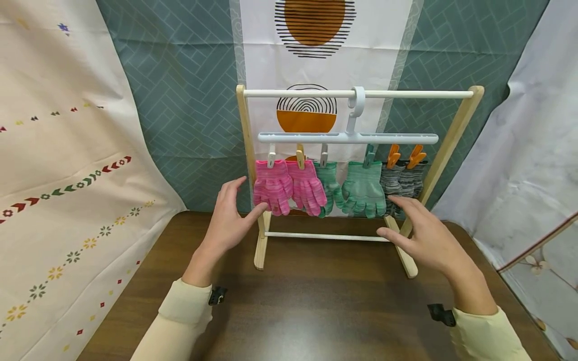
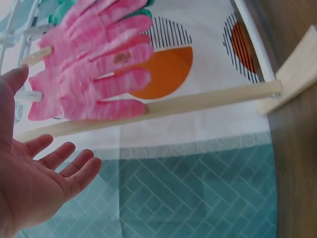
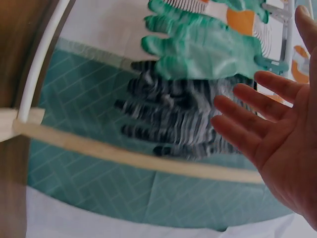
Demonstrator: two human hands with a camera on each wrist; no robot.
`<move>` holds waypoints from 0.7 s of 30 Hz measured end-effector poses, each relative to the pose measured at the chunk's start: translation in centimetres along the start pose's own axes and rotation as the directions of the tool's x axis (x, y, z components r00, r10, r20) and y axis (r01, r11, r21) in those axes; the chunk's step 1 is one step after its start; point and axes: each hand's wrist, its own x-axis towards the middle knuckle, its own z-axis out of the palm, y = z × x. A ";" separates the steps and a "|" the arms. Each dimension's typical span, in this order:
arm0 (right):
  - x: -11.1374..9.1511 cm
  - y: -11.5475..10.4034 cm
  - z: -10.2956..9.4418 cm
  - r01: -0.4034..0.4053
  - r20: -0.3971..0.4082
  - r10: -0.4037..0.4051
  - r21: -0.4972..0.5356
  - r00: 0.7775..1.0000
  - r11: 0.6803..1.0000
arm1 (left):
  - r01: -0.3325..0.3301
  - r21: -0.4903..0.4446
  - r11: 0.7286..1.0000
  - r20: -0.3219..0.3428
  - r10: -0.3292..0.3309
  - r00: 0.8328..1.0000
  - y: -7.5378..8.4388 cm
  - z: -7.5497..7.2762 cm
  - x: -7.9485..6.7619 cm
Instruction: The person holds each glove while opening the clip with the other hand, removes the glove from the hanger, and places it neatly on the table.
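My left hand [image 1: 230, 215], fingers extended and thumb apart, is raised in front of the rack's left post, beside a pair of pink gloves [image 1: 273, 183]. In the left wrist view the palm [image 2: 29, 186] is bare and holds nothing. On the other side my right hand [image 1: 424, 233] reaches in front of grey-and-black striped gloves [image 1: 402, 178], its fingers spread and holding nothing. Between them hang green gloves [image 1: 366, 185]. All the gloves dangle from a pale hanger [image 1: 307, 138], held by white, wooden, grey, green and orange clothespins [image 1: 394, 155].
The hanger hooks over the white top rod [image 1: 420, 94] of a small wooden rack [image 1: 444, 150]. Its feet [image 1: 260, 250] stand on a brown table [image 1: 298, 306]. Patterned cloths [image 1: 180, 100] hang behind and to both sides.
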 end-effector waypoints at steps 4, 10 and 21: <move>0.7 -1.2 0.0 0.026 0.008 -0.026 0.029 1.000 0.999 | -0.003 -0.063 0.998 -0.014 0.003 1.000 0.6 0.4 0.4; 1.8 -2.7 0.6 0.080 0.012 -0.081 0.051 0.997 0.995 | -0.002 -0.149 0.989 -0.026 -0.002 1.000 1.4 0.7 0.8; 3.4 -4.8 1.5 0.149 0.018 -0.151 0.084 0.988 0.985 | 0.028 -0.250 0.968 -0.022 -0.035 0.999 1.6 1.2 1.2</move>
